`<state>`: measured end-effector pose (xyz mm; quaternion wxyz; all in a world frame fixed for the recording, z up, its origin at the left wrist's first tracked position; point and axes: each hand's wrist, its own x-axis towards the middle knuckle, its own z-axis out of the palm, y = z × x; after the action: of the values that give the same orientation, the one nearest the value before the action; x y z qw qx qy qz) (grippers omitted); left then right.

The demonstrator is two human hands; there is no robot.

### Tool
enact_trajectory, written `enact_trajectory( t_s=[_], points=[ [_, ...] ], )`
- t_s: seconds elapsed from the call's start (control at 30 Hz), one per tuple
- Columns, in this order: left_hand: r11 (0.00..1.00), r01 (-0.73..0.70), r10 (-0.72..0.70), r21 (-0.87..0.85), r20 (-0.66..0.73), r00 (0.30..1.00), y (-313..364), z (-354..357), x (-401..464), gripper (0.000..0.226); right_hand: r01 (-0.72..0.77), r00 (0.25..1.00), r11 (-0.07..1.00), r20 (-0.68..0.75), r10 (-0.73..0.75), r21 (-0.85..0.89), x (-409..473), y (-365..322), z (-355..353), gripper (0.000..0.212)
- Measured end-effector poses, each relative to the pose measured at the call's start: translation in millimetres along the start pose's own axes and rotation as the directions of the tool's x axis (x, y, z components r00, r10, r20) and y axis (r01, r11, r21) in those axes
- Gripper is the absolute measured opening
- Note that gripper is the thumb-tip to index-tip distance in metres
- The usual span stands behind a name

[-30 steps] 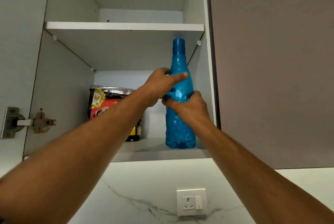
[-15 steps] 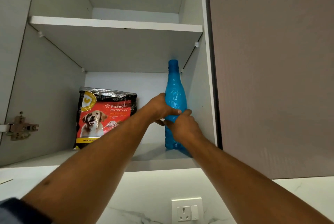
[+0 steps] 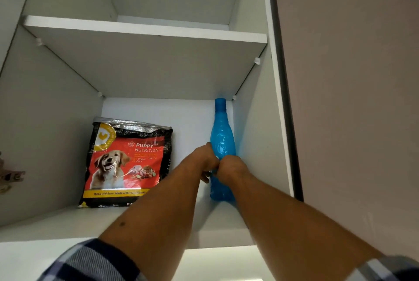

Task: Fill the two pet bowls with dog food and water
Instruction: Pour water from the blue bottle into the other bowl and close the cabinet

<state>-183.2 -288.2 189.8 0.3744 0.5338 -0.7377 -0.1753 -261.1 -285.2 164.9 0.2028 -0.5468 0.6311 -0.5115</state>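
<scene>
A tall blue plastic bottle (image 3: 221, 135) stands upright at the back right of the lower cabinet shelf (image 3: 56, 224), close to the right wall. Both hands are wrapped around its middle: my left hand (image 3: 203, 160) on its left side, my right hand (image 3: 230, 168) on its front right. The bottle's base rests on the shelf. To its left a red and black bag of puppy food (image 3: 127, 162) with a dog picture leans against the back wall. No pet bowls are in view.
The open wall cabinet has an upper shelf (image 3: 145, 31) above the bottle. A closed grey cabinet door (image 3: 353, 76) fills the right side. A door hinge (image 3: 9, 176) shows at the far left edge.
The bottle has gone from the shelf's front edge deeper into the cabinet, to the back right corner, with both hands still on it. The camera has tilted up and the wall socket has dropped out of view.
</scene>
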Motion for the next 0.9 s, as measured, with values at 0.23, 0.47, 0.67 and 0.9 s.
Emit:
enact_trajectory(
  t_s=[0.23,0.47,0.67,0.9],
  points=[
    [1.0,0.023,-0.024,0.007,0.093,0.995,-8.7,-4.2,0.7,0.084,0.03,0.994,0.978,-0.096,-0.05,-0.206,9.0,-4.1,-2.6,0.052],
    [0.993,0.062,-0.077,0.104,0.155,0.985,-5.8,-0.6,-23.8,0.076,0.058,0.992,0.909,-0.075,-0.098,-0.413,-3.5,7.2,-8.0,0.056],
    [0.95,-0.053,0.043,0.308,0.037,0.998,6.1,-10.9,-76.8,0.075,0.145,0.979,0.816,-0.039,-0.2,-0.559,-46.3,10.3,-11.7,0.052],
    [0.885,-0.14,0.278,0.444,-0.262,0.924,-3.9,-43.9,-133.5,0.081,0.466,0.8,0.652,-0.03,-0.599,-0.598,-142.2,-5.1,-36.8,0.046]
  ],
)
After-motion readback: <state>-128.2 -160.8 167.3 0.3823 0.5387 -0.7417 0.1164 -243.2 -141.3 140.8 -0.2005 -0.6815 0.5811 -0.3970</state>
